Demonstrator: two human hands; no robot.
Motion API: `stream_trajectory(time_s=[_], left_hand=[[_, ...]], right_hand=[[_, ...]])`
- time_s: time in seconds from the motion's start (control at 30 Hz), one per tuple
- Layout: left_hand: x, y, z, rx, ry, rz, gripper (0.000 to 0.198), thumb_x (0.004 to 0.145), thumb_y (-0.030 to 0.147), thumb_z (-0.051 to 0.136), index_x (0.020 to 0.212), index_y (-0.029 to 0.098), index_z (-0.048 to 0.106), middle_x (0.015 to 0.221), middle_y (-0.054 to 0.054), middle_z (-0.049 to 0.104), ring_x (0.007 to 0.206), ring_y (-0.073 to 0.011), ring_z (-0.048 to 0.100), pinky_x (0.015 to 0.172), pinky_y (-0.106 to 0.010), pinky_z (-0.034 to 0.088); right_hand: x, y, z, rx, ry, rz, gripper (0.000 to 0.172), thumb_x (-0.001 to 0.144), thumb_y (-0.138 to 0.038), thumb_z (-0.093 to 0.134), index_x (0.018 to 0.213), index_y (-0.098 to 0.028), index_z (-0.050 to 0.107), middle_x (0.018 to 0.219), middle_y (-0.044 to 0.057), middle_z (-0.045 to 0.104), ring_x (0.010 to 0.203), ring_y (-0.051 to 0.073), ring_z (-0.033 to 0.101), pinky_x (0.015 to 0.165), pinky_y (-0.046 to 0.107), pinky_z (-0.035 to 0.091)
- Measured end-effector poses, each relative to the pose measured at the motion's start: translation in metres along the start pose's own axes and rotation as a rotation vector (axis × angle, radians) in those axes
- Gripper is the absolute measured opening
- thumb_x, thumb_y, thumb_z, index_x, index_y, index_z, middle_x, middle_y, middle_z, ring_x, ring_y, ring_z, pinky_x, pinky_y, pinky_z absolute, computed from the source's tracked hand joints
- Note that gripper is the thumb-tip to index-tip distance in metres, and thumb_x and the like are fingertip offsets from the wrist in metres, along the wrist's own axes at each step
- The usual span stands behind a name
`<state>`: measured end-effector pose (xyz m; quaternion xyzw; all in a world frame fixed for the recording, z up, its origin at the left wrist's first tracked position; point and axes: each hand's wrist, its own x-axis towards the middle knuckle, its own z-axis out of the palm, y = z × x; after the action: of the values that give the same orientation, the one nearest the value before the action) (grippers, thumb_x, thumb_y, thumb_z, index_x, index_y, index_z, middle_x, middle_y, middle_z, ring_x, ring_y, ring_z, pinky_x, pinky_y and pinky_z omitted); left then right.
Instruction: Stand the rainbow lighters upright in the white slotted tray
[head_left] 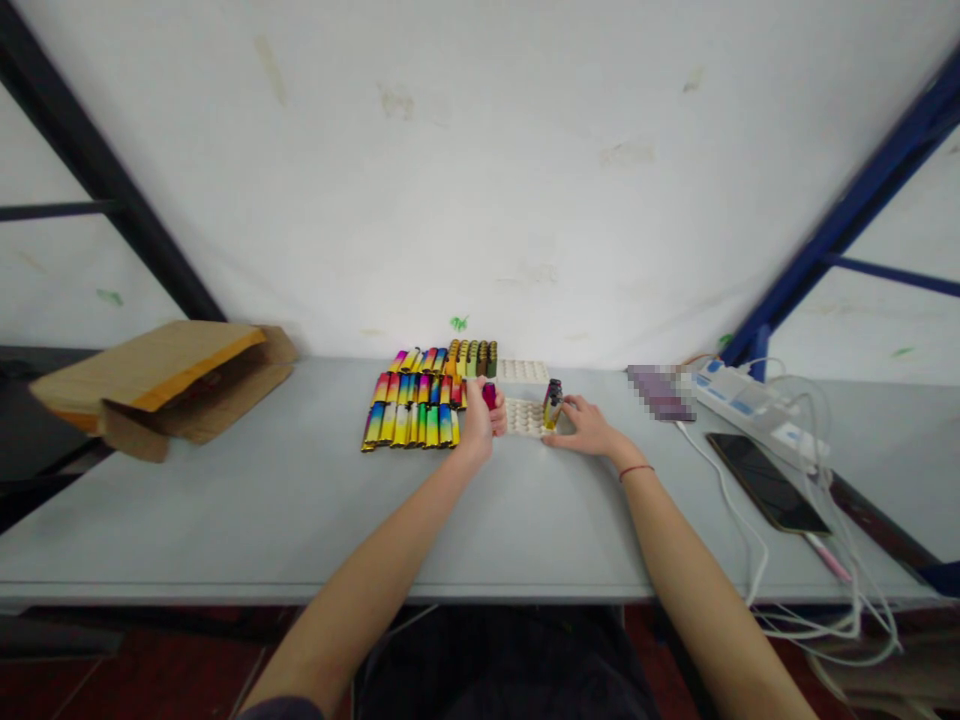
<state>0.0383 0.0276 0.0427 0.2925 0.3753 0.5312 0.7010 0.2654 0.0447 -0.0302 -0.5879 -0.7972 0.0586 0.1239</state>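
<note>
Inside curled left fingers [499, 414], magenta lighter [489, 395]

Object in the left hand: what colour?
The held object is dark magenta where visible, best in the head view.

Soft, fairly even light, whose source cannot be told, leaves the wall [480, 180] behind the bench [225, 525] pale and bright, while the floor [165, 675] beneath the bench sinks into dimness. Shadows on the bench top are faint and soft-edged, and the shiny lighters [409, 425] near its back edge show strong colour but blurred fine detail. Wide-angle stretching makes the dark post [112, 170] and the blue post [847, 195] splay outward at the bench's two ends, and coarse pixel blocks mask a purplish item [660, 392] toward its right end.
</note>
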Motion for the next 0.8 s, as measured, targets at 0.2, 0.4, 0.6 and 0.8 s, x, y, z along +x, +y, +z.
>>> stream_trajectory(time_s=[0.2, 0.4, 0.6, 0.8], left_hand=[[-0.002, -0.001, 0.001, 0.012, -0.004, -0.036, 0.045, 0.092, 0.04, 0.027, 0.051, 0.022, 0.03, 0.038, 0.008, 0.016, 0.03, -0.006, 0.011, 0.034, -0.019, 0.009], [-0.004, 0.004, 0.002, -0.062, 0.035, -0.015, 0.044, 0.092, 0.045, 0.032, 0.054, 0.023, 0.031, 0.039, 0.009, 0.016, 0.031, -0.0066, 0.011, 0.034, -0.02, 0.01], [0.013, -0.006, -0.007, 0.07, 0.017, 0.09, 0.039, 0.089, 0.056, 0.045, 0.07, 0.022, 0.043, 0.045, 0.009, 0.033, 0.035, -0.0073, 0.028, 0.037, -0.019, 0.022], [0.018, -0.025, -0.018, 0.645, -0.207, 0.477, 0.012, 0.091, 0.034, 0.052, 0.092, 0.023, 0.051, 0.072, 0.003, 0.062, 0.067, -0.014, 0.059, 0.068, -0.026, 0.049]], right_hand=[[0.001, 0.002, 0.003, 0.0, 0.043, -0.023, 0.069, 0.076, -0.063, 0.072, 0.128, -0.018, 0.063, 0.137, 0.02, 0.055, 0.128, 0.037, 0.05, 0.108, 0.053, 0.039], [0.012, -0.004, 0.004, 0.045, 0.128, -0.102, 0.065, 0.069, -0.057, 0.079, 0.119, -0.017, 0.069, 0.133, 0.017, 0.059, 0.135, 0.041, 0.042, 0.113, 0.055, 0.034], [0.015, -0.006, 0.004, 0.085, 0.099, -0.133, 0.061, 0.073, -0.054, 0.076, 0.119, -0.015, 0.068, 0.134, 0.018, 0.057, 0.126, 0.035, 0.053, 0.111, 0.047, 0.039], [0.012, -0.007, 0.005, 0.024, 0.084, -0.127, 0.06, 0.077, -0.057, 0.073, 0.123, -0.018, 0.065, 0.139, 0.017, 0.054, 0.123, 0.036, 0.055, 0.108, 0.05, 0.04]])
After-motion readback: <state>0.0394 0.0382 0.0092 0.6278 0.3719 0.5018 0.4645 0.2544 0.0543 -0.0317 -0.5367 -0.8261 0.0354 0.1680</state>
